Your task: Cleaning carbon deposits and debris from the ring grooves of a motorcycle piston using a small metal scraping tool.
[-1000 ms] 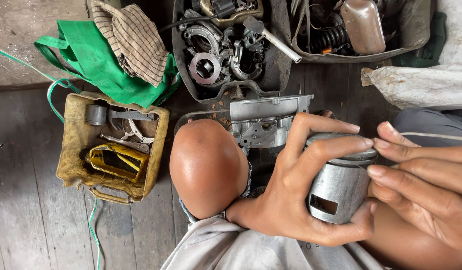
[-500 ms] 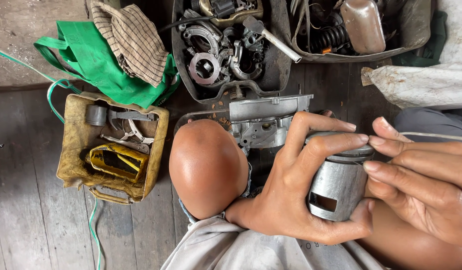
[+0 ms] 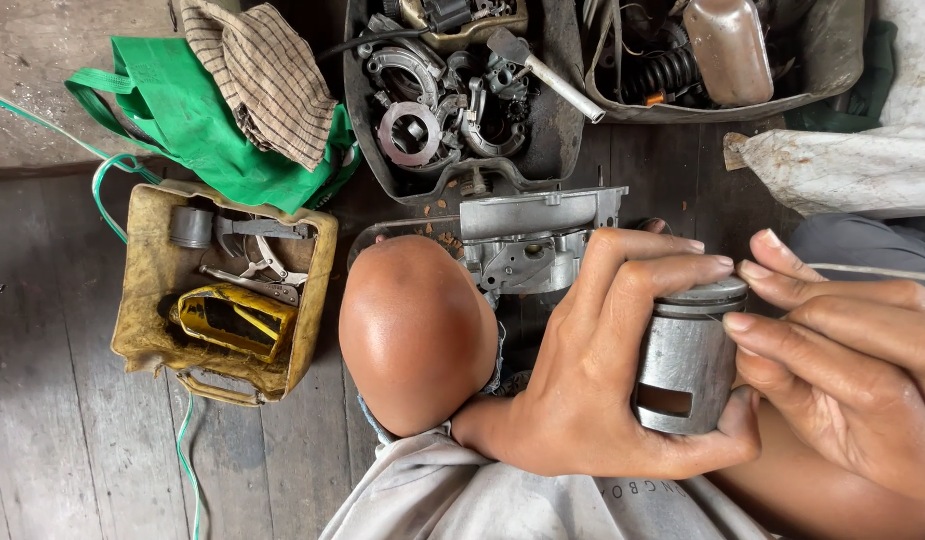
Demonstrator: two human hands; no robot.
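Observation:
My left hand [image 3: 593,380] wraps around a grey metal piston [image 3: 688,355], fingers over its top and thumb under its skirt. A rectangular slot shows in the piston's side. My right hand [image 3: 853,370] comes in from the right, its fingertips touching the piston's ringed upper edge. A thin wire-like strip [image 3: 873,270] runs above the right hand's fingers. My bare knee [image 3: 418,330] is just left of the left hand. Behind the hands lies a grey metal engine casing [image 3: 533,235].
A cut-open yellow container [image 3: 148,300] with pliers and small tools sits on the wooden floor at left. A green bag [image 3: 198,125] with a checked cloth [image 3: 263,75] lies above it. Two dark trays [image 3: 558,110] of engine parts stand at the top. A white sack [image 3: 853,170] lies right.
The right hand's fingers have shifted slightly along the piston's top edge. The left hand keeps its hold and the piston stays in place.

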